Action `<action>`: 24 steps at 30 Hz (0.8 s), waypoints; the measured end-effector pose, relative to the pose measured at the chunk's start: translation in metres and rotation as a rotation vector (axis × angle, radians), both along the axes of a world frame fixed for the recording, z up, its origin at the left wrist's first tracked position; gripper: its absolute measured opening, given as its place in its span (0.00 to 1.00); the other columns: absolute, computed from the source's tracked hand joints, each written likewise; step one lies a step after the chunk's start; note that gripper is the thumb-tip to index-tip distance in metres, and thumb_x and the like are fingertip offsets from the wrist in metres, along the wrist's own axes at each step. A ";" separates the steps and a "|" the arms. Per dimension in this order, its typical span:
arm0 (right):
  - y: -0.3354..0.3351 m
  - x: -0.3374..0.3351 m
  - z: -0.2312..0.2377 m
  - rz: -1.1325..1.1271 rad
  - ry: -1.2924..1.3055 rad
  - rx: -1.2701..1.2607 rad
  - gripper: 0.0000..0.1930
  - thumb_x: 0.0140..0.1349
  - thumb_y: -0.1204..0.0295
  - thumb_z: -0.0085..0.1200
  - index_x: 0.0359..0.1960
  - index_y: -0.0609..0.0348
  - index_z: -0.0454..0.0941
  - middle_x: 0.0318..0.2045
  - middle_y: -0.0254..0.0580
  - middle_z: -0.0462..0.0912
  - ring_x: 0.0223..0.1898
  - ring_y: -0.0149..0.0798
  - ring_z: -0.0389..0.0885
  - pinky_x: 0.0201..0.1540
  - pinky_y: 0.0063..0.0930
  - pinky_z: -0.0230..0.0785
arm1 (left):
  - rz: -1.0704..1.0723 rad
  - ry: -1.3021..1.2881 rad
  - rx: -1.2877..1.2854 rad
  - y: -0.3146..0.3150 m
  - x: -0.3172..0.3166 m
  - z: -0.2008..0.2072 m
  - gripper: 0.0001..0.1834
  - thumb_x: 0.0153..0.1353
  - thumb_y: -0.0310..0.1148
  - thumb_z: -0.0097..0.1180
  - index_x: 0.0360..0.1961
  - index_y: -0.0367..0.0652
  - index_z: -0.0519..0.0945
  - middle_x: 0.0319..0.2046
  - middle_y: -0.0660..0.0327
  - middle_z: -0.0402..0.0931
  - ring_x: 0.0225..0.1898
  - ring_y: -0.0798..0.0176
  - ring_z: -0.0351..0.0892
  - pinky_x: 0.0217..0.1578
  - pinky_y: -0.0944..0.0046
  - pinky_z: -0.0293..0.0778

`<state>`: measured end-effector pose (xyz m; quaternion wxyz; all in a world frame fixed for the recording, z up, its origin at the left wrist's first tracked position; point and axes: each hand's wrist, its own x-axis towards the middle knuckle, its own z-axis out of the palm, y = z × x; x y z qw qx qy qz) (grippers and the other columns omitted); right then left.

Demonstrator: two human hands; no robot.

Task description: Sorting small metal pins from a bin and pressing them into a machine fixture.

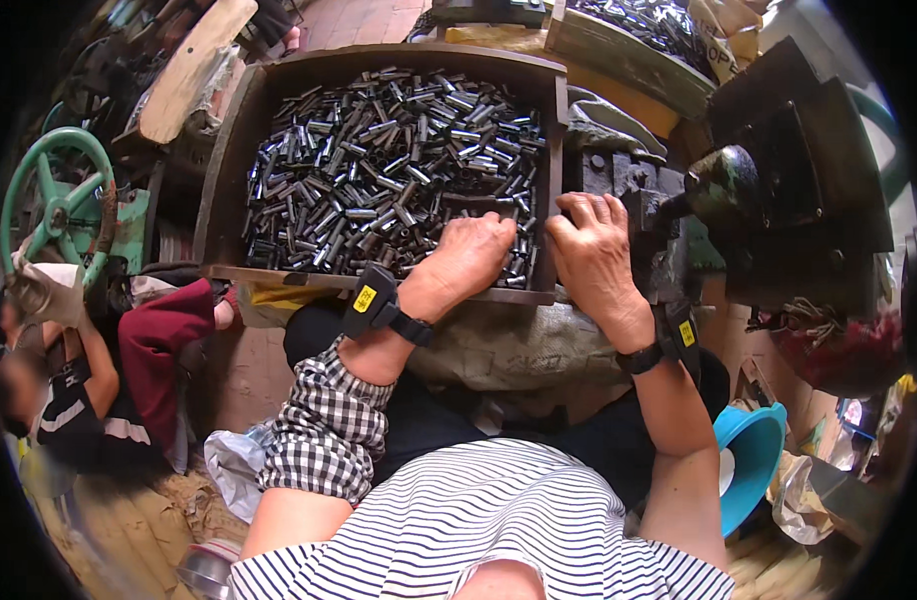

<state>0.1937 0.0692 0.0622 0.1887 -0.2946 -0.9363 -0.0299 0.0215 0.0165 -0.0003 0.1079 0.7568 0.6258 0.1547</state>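
Note:
A wooden tray (225,170) in front of me is filled with short shiny metal tubes (369,165). My left hand (469,254) rests over the tubes at the tray's near right corner, its fingers curled together. Whatever they pinch is hidden beneath them. Just past the tray's right wall, my right hand (593,250) is closed with bent fingers, close to a dark metal block (639,182) of a machine. I cannot make out what lies between those fingers. A dark cylindrical machine part (724,182) juts toward the block from the right.
The dark machine body (789,170) stands close on my right. A blue basin (754,465) is beside my right arm. To the left are a green handwheel (59,205) and a seated person (89,390). Another wooden box (629,50) of metal parts lies beyond the tray.

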 end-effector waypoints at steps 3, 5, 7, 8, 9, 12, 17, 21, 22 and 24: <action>-0.012 -0.016 -0.007 -0.016 -0.142 0.011 0.07 0.44 0.70 0.58 0.25 0.58 0.78 0.45 0.46 0.75 0.56 0.46 0.67 0.61 0.55 0.48 | -0.007 -0.001 -0.020 0.001 0.001 -0.002 0.08 0.51 0.31 0.55 0.31 0.38 0.73 0.30 0.49 0.74 0.30 0.44 0.78 0.31 0.50 0.76; -0.014 -0.018 -0.021 -0.020 -0.210 0.045 0.07 0.43 0.71 0.58 0.25 0.59 0.78 0.45 0.47 0.75 0.56 0.47 0.67 0.61 0.56 0.47 | -0.003 -0.001 -0.048 0.001 0.001 -0.003 0.09 0.50 0.30 0.55 0.31 0.37 0.73 0.33 0.48 0.73 0.30 0.43 0.78 0.31 0.50 0.76; -0.015 -0.019 -0.026 -0.006 -0.284 0.012 0.08 0.41 0.72 0.57 0.26 0.58 0.78 0.45 0.48 0.75 0.57 0.48 0.66 0.62 0.60 0.42 | 0.006 -0.004 -0.042 0.002 0.000 -0.007 0.09 0.51 0.30 0.55 0.31 0.37 0.72 0.33 0.48 0.73 0.30 0.43 0.78 0.30 0.50 0.76; -0.015 -0.017 -0.026 -0.006 -0.281 0.009 0.08 0.41 0.72 0.57 0.26 0.58 0.78 0.45 0.48 0.75 0.57 0.48 0.66 0.62 0.60 0.42 | 0.015 -0.010 -0.036 0.002 0.000 -0.009 0.09 0.51 0.29 0.55 0.31 0.36 0.72 0.32 0.47 0.73 0.30 0.43 0.78 0.30 0.49 0.75; -0.016 -0.016 -0.022 0.006 -0.250 -0.031 0.07 0.41 0.72 0.57 0.26 0.58 0.78 0.43 0.46 0.76 0.56 0.47 0.67 0.62 0.56 0.45 | 0.016 -0.008 -0.041 0.001 -0.001 -0.008 0.09 0.51 0.29 0.55 0.31 0.36 0.72 0.32 0.47 0.73 0.30 0.43 0.78 0.30 0.49 0.75; -0.014 -0.009 -0.014 0.039 -0.108 -0.170 0.06 0.44 0.71 0.58 0.25 0.58 0.77 0.36 0.42 0.77 0.49 0.44 0.72 0.55 0.48 0.56 | 0.037 -0.067 0.014 -0.001 -0.004 -0.006 0.09 0.51 0.28 0.54 0.32 0.35 0.70 0.32 0.46 0.72 0.29 0.43 0.77 0.30 0.48 0.74; 0.000 0.006 -0.027 -0.050 0.573 -0.854 0.07 0.54 0.71 0.61 0.29 0.60 0.76 0.22 0.36 0.77 0.16 0.26 0.72 0.18 0.18 0.60 | 0.169 -0.832 -0.255 0.001 -0.002 0.014 0.09 0.57 0.29 0.53 0.36 0.36 0.69 0.28 0.52 0.75 0.26 0.55 0.79 0.24 0.61 0.75; -0.001 0.012 -0.029 -0.170 0.784 -1.385 0.05 0.59 0.72 0.56 0.32 0.61 0.77 0.21 0.28 0.77 0.19 0.19 0.72 0.19 0.12 0.59 | 0.229 -1.551 -0.535 0.000 -0.008 0.017 0.08 0.60 0.28 0.54 0.40 0.38 0.73 0.27 0.60 0.77 0.24 0.70 0.79 0.23 0.74 0.77; 0.001 0.014 -0.031 -0.172 0.785 -1.387 0.05 0.59 0.72 0.56 0.32 0.61 0.77 0.21 0.28 0.77 0.19 0.19 0.72 0.19 0.12 0.59 | 0.252 -1.613 -0.515 0.000 -0.006 0.016 0.09 0.60 0.28 0.54 0.41 0.37 0.74 0.27 0.61 0.77 0.23 0.71 0.79 0.24 0.74 0.77; 0.002 0.017 -0.035 -0.171 0.952 -1.480 0.05 0.60 0.73 0.54 0.34 0.62 0.76 0.21 0.29 0.78 0.21 0.20 0.75 0.20 0.12 0.60 | 0.260 -1.680 -0.521 0.002 -0.003 0.013 0.10 0.60 0.28 0.54 0.42 0.37 0.74 0.27 0.61 0.77 0.23 0.71 0.79 0.24 0.74 0.78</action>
